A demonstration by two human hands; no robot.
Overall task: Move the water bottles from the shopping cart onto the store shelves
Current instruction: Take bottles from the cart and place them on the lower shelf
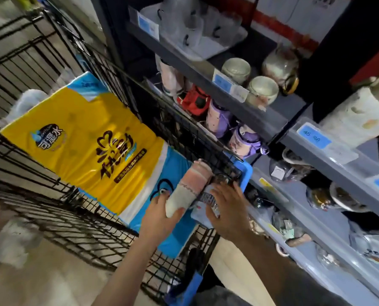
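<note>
Head view, pick-up step. The left hand (pixel 160 214) is curling its fingers round the lower end of a pink-and-white water bottle (pixel 189 188), which is lying tilted inside the shopping cart (pixel 58 69), its cap pointing toward 1 o'clock and its body resting against the yellow-and-blue tissue pack (pixel 84 149) that is filling the cart from 10 o'clock to the centre. The right hand (pixel 226 208), just at 3 o'clock of the bottle, is spreading relaxed fingers over a second item with a dark patterned label (pixel 208 200); whether this is another bottle cannot be told, and the hand is resting on it rather than gripping. The blue cart corner (pixel 246 175) is sitting close beside the store shelves (pixel 279 120), which are running from 12 o'clock to 5 o'clock. Purple bottles (pixel 243 140) and a red one (pixel 193 100) are already standing on the dark shelf at 1 o'clock of the hands. The task appears partly done; the next move is judged to call for lifting the held bottle clear of the cart wire and carrying it up toward 1 o'clock, turning it upright beside those already placed.
</note>
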